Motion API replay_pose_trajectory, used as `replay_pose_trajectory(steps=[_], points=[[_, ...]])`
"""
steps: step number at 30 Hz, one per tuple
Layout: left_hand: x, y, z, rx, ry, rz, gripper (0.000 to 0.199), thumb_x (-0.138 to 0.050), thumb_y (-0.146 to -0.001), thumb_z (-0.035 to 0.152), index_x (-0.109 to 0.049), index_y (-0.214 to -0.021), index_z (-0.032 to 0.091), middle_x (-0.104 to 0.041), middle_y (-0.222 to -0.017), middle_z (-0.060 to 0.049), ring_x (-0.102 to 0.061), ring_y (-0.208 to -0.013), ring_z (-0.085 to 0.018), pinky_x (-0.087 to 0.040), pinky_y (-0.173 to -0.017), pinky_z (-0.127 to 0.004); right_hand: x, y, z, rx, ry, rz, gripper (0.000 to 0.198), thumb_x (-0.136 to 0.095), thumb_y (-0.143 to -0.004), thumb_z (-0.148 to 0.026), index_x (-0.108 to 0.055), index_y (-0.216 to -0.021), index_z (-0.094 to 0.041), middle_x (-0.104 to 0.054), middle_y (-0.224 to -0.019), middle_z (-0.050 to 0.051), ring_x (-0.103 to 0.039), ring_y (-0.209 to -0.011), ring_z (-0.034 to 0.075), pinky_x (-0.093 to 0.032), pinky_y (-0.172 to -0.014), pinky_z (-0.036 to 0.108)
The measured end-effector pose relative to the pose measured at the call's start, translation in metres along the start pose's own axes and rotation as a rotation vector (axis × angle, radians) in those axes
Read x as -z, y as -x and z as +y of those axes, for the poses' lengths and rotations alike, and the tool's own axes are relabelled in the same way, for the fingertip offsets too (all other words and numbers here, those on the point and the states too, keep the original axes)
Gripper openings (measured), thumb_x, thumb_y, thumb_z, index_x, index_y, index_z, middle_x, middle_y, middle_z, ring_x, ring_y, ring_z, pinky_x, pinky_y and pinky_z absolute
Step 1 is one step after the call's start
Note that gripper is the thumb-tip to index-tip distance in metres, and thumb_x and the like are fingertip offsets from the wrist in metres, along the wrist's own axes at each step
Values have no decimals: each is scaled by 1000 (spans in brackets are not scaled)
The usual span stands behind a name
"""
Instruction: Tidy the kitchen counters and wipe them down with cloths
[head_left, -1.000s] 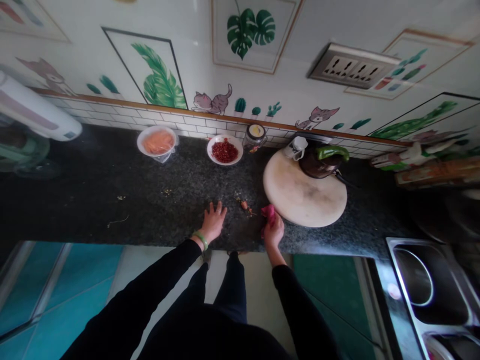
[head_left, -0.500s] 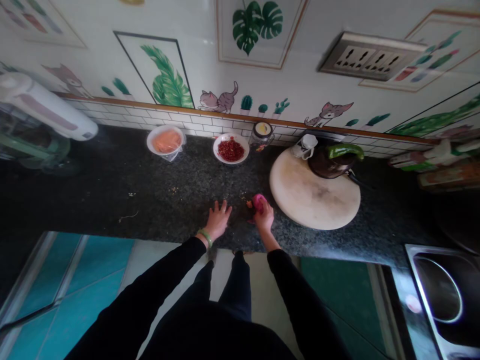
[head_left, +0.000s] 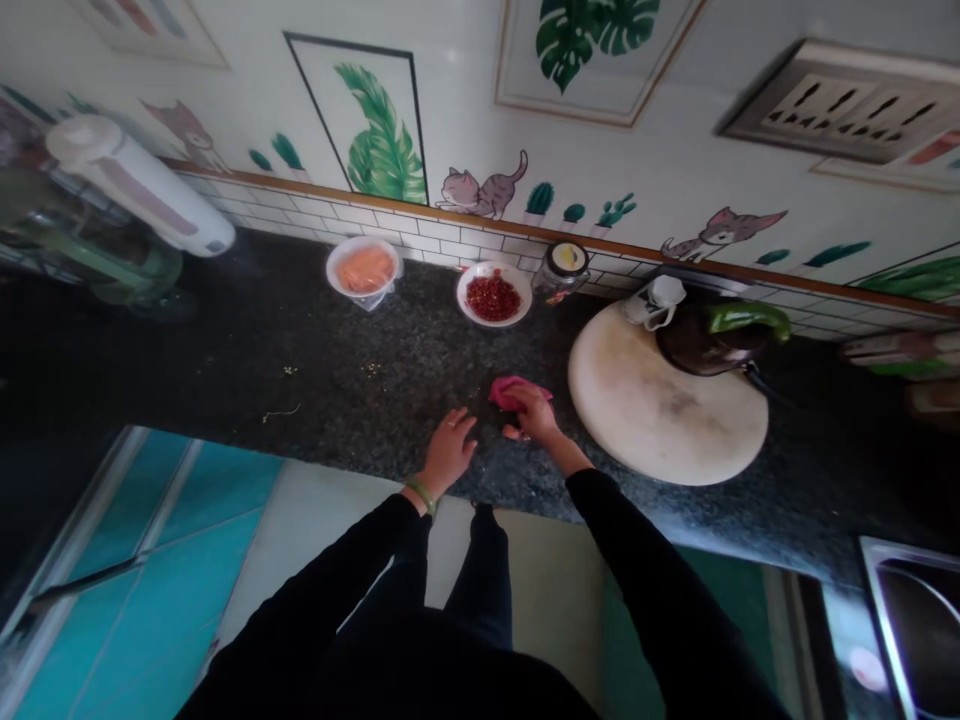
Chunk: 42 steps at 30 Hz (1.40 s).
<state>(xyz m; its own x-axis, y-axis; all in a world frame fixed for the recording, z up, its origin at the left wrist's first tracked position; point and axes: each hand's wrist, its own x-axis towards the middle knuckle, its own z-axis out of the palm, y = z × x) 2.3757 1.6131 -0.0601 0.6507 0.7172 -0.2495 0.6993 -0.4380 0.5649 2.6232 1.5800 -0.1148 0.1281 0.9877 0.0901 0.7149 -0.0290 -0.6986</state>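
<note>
A crumpled pink cloth (head_left: 510, 390) lies on the dark speckled countertop (head_left: 315, 440), with my right hand (head_left: 537, 415) gripping it from above. Close under that hand is a small orange scrap (head_left: 514, 432), too small to name. My left hand (head_left: 450, 450), a green bangle (head_left: 422, 494) at its wrist, rests on the counter to the left of the cloth. Its fingers are stretched out and hold nothing. Pale crumbs (head_left: 373, 369) and a thin pale strand (head_left: 282, 412) lie farther left.
Along the wall stand a bowl of orange slices (head_left: 364, 268), a bowl of red flakes (head_left: 493, 294) and a lidded jar (head_left: 562, 268). A round board (head_left: 667, 415) at right bears a white cup (head_left: 654, 303) and a dark pot (head_left: 701, 345). A sink (head_left: 889, 620) is at lower right.
My right hand has pushed the pink cloth away from me, and the cloth now lies flatter. The orange scrap sits nearer the counter's front edge. The whole view has shifted.
</note>
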Motion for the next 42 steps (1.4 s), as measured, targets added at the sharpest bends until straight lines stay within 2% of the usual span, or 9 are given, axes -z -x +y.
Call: replay_pose_trajectory(steps=[3,9,13,17,22,27,31,36,42], points=[[-10,11,1,-17,54,-11,48,-57,-94,18,-57,-142,18,-47,-160,-11,-39,-151,-27,-35,-126,-48,17,-6,4,10,-29,-68,59,-48,-61,-3,-77,-109,-23,-76,-116,5,-67,-114,23,-51,-106,41],[-21,19,-6,-34,89,-11,51,-59,-93,17,-53,-144,19,-45,-161,-12,-39,-151,-26,-36,-126,-48,18,-70,28,-265,155,327,64,-50,-69,-2,-69,-128,-16,-67,-136,13,-57,-129,29,-44,-113,51],[-19,18,-9,-32,93,-14,51,-56,-95,17,-52,-145,18,-45,-161,-11,-38,-152,-25,-35,-126,-47,-13,-53,0,-59,77,76,63,-48,-66,1,-75,-118,-21,-71,-130,9,-59,-127,27,-43,-114,48],[-13,15,-9,-37,101,4,50,-56,-94,16,-53,-144,16,-45,-161,-12,-37,-152,-25,-33,-127,-46,-10,-50,-17,143,-68,-226,63,-46,-61,1,-78,-110,-23,-76,-119,5,-65,-118,22,-48,-109,42],[2,7,-18,17,124,50,59,-59,-93,19,-45,-150,16,-38,-165,-14,-34,-154,-26,-31,-127,-47,-18,-87,-19,-61,49,106,65,-48,-66,1,-73,-122,-20,-70,-132,10,-57,-129,27,-42,-115,48],[13,-11,-28,74,282,176,81,-66,-91,27,-26,-160,10,-28,-168,-21,-26,-157,-28,-26,-129,-47,-68,-73,-64,-9,-171,-78,53,-49,-70,-1,-78,-109,-22,-75,-120,7,-63,-120,24,-46,-113,44],[15,-37,-40,82,471,392,93,-74,-80,20,-27,-160,14,-26,-168,-20,-25,-157,-30,-28,-128,-49,-87,-67,-105,-287,-621,-119,47,-60,-83,-26,-70,-129,-25,-72,-131,5,-66,-121,24,-51,-109,43],[46,-61,-93,160,682,614,57,-63,-79,3,-61,-133,21,-66,-133,-11,-64,-125,-25,-47,-114,-45,-83,-63,-133,-493,-1064,-113,59,-68,-83,-63,-69,-132,-29,-62,-147,5,-53,-140,28,-38,-121,49],[165,-41,-229,373,493,886,38,-62,-84,2,-65,-119,18,-74,-116,-7,-69,-108,-22,-52,-106,-38,-51,3,-119,-678,-982,221,54,-79,-76,-57,-75,-119,-25,-69,-137,7,-59,-135,29,-42,-120,48]])
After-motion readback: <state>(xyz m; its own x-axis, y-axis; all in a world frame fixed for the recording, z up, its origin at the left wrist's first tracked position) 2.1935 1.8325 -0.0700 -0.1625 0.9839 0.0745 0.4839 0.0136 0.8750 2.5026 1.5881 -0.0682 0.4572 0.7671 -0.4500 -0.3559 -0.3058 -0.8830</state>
